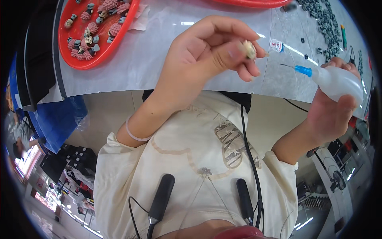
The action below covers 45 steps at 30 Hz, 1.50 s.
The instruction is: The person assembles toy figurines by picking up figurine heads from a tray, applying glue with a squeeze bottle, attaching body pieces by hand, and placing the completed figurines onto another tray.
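Between thumb and fingers of my left hand [195,59], raised over the table edge, is a small cream-coloured figurine piece [250,50]. The fingers partly cover it, so its full shape is hidden. My right hand [328,115] is wrapped round a translucent white squeeze bottle [338,84]. From its blue hub [303,71] a thin needle points left toward the piece, with a gap between them. A round red tray [75,65] at the far left holds several small figurines [92,28] with pink, grey and cream parts.
Many small dark green-black parts [324,24] lie scattered at the far right, beside a green tube with an orange end [343,36]. A small printed white item [277,45] lies beyond the needle. Another red tray [254,3] shows at the top, and white tissue [140,18] by the left tray.
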### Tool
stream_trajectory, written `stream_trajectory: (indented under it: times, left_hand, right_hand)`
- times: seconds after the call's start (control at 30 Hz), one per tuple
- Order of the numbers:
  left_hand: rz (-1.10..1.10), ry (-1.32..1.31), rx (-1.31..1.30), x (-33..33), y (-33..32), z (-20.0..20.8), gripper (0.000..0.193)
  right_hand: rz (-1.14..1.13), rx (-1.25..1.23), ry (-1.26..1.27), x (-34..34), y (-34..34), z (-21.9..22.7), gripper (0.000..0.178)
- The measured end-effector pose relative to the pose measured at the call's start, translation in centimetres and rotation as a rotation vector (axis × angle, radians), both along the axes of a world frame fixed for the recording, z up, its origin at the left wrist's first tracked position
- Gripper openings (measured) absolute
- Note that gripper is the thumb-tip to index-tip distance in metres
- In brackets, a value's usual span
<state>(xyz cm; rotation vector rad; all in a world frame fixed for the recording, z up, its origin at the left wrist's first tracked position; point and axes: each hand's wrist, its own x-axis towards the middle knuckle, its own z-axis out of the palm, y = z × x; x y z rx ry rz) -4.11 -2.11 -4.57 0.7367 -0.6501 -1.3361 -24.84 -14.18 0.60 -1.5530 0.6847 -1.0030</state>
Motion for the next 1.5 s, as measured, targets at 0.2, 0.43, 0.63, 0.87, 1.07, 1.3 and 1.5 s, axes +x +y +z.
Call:
stream_trajectory:
  times: [0.2,0.43,0.63,0.87,1.07,1.3,1.5]
  left_hand:
    - [0.014,-0.083,0.022,-0.5,-0.3,-0.2,0.037]
    - [0.126,-0.128,0.072,-0.8,0.1,0.1,0.033]
    - [0.121,-0.19,-0.029,-0.5,-0.3,-0.4,0.036]
    - [0.124,-0.167,0.005,-0.8,-0.3,-0.2,0.036]
    - [0.116,-0.182,0.012,-0.9,-0.2,-0.1,0.035]
    - [0.116,-0.203,0.022,-0.8,-0.2,-0.1,0.034]
    - [0.116,-0.14,0.049,-0.8,-0.4,0.2,0.034]
  right_hand:
    - [-0.063,0.011,0.088,0.0,0.0,0.1,0.054]
    - [-0.113,0.001,0.062,0.2,-0.3,0.5,0.051]
    - [-0.079,-0.053,0.106,0.6,-0.6,0.6,0.049]
    - [-0.024,-0.229,0.19,0.7,-0.6,0.6,0.048]
    - [0.227,-0.385,0.105,-2.7,0.0,1.3,0.048]
    - [0.252,-0.415,0.072,-2.4,-0.1,0.7,0.051]
    - [-0.017,-0.633,0.227,-0.8,-0.3,0.6,0.045]
